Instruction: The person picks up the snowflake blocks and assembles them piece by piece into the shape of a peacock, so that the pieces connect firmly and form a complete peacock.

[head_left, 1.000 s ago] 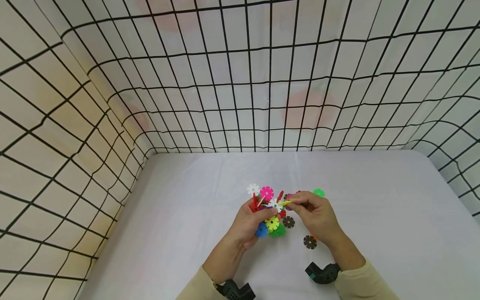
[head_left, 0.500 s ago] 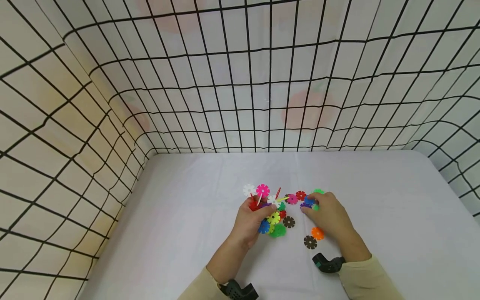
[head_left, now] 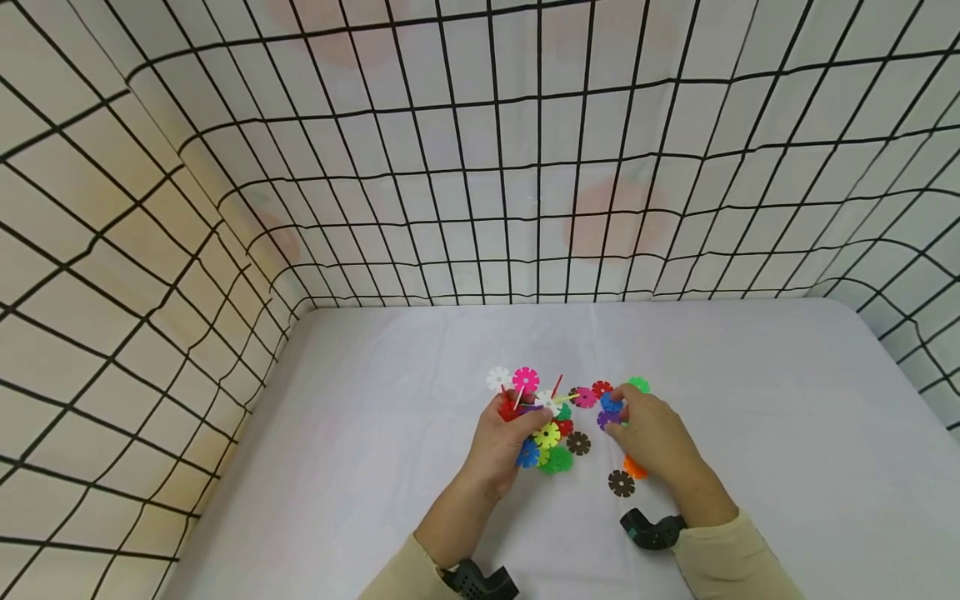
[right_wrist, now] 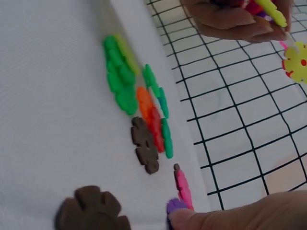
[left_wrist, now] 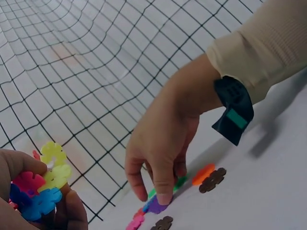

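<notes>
My left hand [head_left: 498,446] grips a cluster of joined plastic snowflake discs, including a white disc [head_left: 548,403] and a pink disc [head_left: 526,380]. In the left wrist view, blue [left_wrist: 42,203] and yellow discs show between its thumb and fingers. My right hand [head_left: 658,437] is low over the table at the right end of the loose discs. Its thumb touches a purple disc [left_wrist: 157,206], with the index finger spread apart from the thumb. A blue disc [head_left: 611,402] lies beside the purple one, partly under the fingers.
Loose discs lie on the white table [head_left: 360,400]: brown discs [head_left: 621,483], an orange disc [head_left: 635,467], a green disc [head_left: 557,460], a red disc [head_left: 602,389] and several more. A black grid net [head_left: 465,167] rises behind and at the sides.
My right hand has moved right, away from the held cluster, leaving a yellow disc on it. Over the last half second, the purple and blue discs have shifted slightly under its fingers.
</notes>
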`<state>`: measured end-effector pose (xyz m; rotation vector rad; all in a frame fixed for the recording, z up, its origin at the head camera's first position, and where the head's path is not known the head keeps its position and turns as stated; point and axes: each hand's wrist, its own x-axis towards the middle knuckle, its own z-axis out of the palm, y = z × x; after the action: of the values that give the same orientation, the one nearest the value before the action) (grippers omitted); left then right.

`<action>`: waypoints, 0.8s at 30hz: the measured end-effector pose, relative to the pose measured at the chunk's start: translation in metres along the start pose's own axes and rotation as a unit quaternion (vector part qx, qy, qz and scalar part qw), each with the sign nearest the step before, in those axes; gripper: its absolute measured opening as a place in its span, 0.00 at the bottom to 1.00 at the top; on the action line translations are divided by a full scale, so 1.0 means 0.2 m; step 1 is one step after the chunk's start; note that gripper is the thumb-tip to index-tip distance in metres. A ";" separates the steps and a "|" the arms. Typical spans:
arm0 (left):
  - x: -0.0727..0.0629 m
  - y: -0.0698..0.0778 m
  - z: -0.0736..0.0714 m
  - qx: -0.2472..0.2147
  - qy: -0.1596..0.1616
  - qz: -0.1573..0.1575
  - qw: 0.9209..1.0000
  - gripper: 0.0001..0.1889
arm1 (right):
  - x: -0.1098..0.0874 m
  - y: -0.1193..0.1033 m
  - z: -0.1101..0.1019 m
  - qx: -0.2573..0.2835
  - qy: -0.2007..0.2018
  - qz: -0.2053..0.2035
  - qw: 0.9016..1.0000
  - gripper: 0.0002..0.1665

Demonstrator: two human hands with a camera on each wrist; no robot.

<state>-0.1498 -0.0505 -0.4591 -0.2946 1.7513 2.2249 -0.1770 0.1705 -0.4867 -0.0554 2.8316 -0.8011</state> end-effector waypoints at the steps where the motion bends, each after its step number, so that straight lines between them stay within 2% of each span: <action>1: 0.00 0.00 0.00 0.000 0.000 0.000 1.000 0.31 | 0.00 0.00 0.00 0.008 -0.005 -0.002 1.000 0.23; 5: 0.00 0.00 0.00 -0.001 0.004 -0.001 1.000 0.31 | -0.01 -0.01 -0.02 0.051 0.003 -0.039 0.998 0.13; 8: 0.01 0.00 0.00 -0.014 0.012 -0.003 1.000 0.31 | -0.03 -0.04 -0.04 0.116 0.029 -0.091 0.989 0.07; 10: 0.01 0.00 0.00 -0.028 0.016 -0.004 0.999 0.30 | -0.06 -0.07 -0.05 0.169 0.056 -0.132 0.975 0.09; 12: 0.01 0.00 0.00 -0.046 0.017 -0.005 0.999 0.29 | -0.07 -0.11 -0.04 0.218 0.092 -0.190 0.953 0.11; 15: 0.01 0.00 0.01 -0.070 0.012 -0.005 0.997 0.27 | -0.09 -0.16 -0.02 0.244 0.155 -0.264 0.920 0.13; 17: 0.00 0.00 0.01 -0.082 0.009 -0.005 0.997 0.25 | -0.08 -0.17 0.00 0.245 0.185 -0.297 0.904 0.14; 24: -0.03 0.00 0.03 -0.096 0.008 -0.005 0.995 0.22 | -0.08 -0.19 0.04 0.250 0.226 -0.326 0.883 0.16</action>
<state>-0.1451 -0.0447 -0.4552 -0.3632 1.5412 2.3931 -0.1601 0.1357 -0.4695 -0.8863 2.9006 -1.8814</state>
